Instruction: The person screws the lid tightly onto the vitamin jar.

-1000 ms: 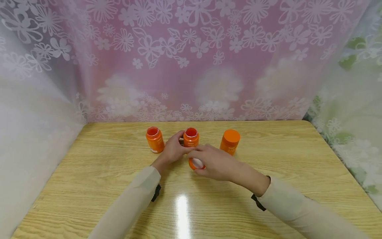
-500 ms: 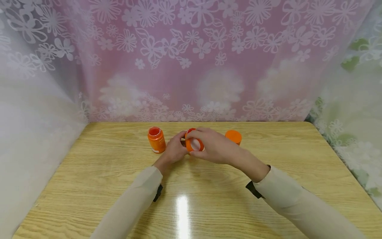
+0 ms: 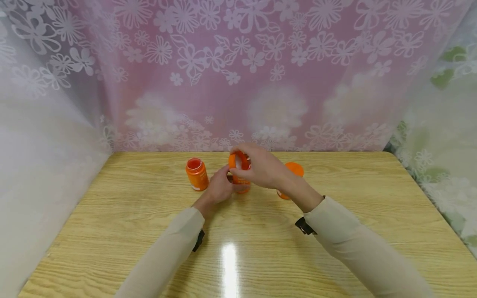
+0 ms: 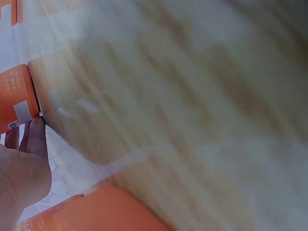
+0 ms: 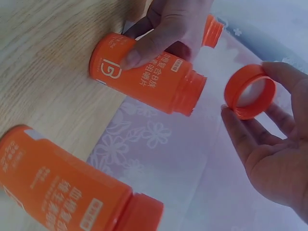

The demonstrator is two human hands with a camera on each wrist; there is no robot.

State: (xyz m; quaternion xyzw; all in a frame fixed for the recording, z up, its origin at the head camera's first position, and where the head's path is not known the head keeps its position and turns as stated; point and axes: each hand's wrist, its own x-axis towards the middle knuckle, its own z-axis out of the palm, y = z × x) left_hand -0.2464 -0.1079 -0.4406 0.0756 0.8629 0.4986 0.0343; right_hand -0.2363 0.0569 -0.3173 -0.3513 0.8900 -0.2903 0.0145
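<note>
Right hand (image 5: 279, 161) pinches one tilted orange screw cap (image 5: 237, 86), left hand (image 5: 180, 24) grips one uncapped orange bottle (image 5: 149, 83); best levelled squarely over the threaded neck (image 5: 194, 94).

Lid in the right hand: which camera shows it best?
Right wrist: the lid shows large, rim nearly whole, inside visible, pinched by the right hand. Head shows it small, partly covered by that hand and overlapping the held bottle. Left wrist doesn't show it.
</note>
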